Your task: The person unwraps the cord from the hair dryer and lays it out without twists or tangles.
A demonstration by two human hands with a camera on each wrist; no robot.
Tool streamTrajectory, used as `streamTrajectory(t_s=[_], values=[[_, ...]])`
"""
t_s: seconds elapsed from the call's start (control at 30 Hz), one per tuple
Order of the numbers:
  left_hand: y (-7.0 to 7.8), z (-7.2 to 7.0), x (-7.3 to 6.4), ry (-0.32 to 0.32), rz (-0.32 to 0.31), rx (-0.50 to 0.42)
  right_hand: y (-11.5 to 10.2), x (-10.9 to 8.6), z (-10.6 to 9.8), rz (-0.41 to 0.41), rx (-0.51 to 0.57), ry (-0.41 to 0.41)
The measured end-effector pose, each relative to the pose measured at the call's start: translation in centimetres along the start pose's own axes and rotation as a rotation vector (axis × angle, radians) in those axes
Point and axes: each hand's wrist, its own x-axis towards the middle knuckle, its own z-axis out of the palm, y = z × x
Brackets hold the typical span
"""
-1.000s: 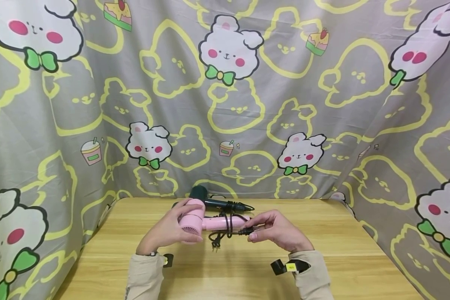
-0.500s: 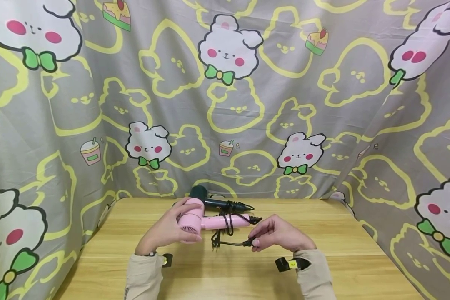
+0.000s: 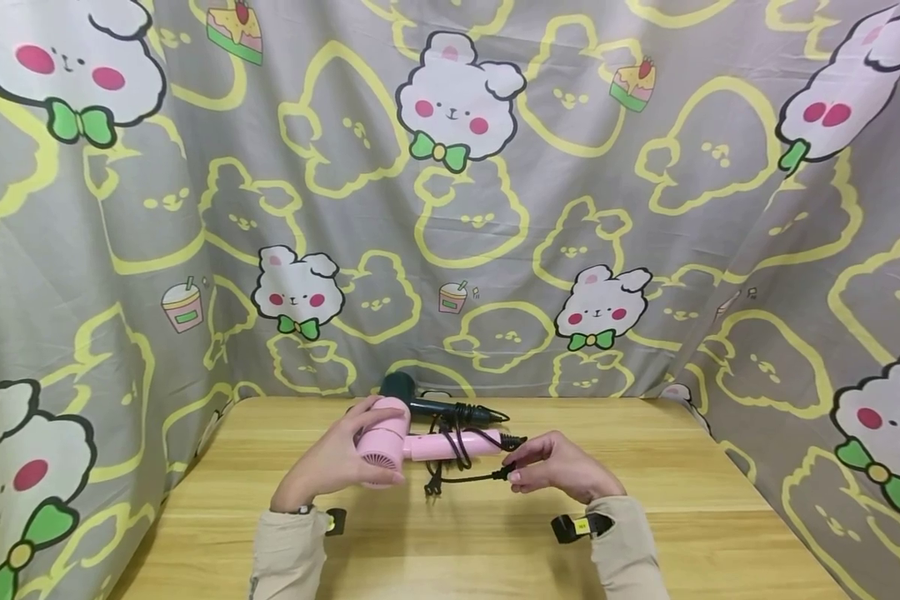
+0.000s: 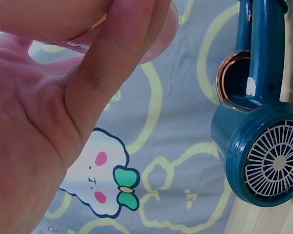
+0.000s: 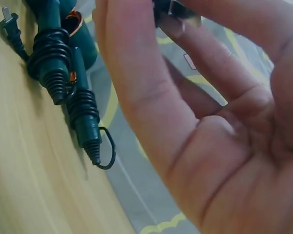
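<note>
My left hand point(image 3: 322, 454) grips the round head of a pink hair dryer point(image 3: 386, 439), its handle pointing right, level above the table. Black cord point(image 3: 461, 457) loops around that handle. Just below the handle's end, my right hand point(image 3: 558, 468) pinches a black plug point(image 3: 503, 473) between thumb and fingers, with cord stretching left from it. The right wrist view shows the plug point(image 5: 173, 9) partly hidden by the fingers. A second plug point(image 3: 432, 490), with its prongs showing, lies under the pink handle. In the left wrist view, part of the pink dryer point(image 4: 44, 19) shows above the palm.
Behind the pink dryer, a dark green hair dryer point(image 3: 399, 388) lies along the table's back, cord wound on its handle. Another green dryer point(image 5: 49, 63) shows beside it in the right wrist view. A patterned curtain point(image 3: 465, 225) encloses the wooden table point(image 3: 450, 550).
My right hand has drawn the plug down and right from the handle's end, then lifted it slightly back up. My left hand has stayed on the pink hair dryer.
</note>
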Motion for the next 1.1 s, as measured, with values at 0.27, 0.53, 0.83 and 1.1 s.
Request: streamTrajectory(t_s=[0.27,0.53,0.83,1.1], values=[[0.2,0.0,0.1,-0.007,0.015,-0.002,0.9,0.1,-0.5,-0.034,0.149,0.063],[0.3,0.1,0.2,-0.019,0.012,-0.016,1.4,0.4,-1.0,-0.038,0.162,0.182],[0.4,0.4,0.2,-0.055,0.007,-0.039,0.9,0.6,-0.9,-0.039,0.188,0.417],[0.4,0.6,0.3,-0.063,0.068,-0.034,-0.1,0.5,-0.6,-0.143,0.394,0.514]])
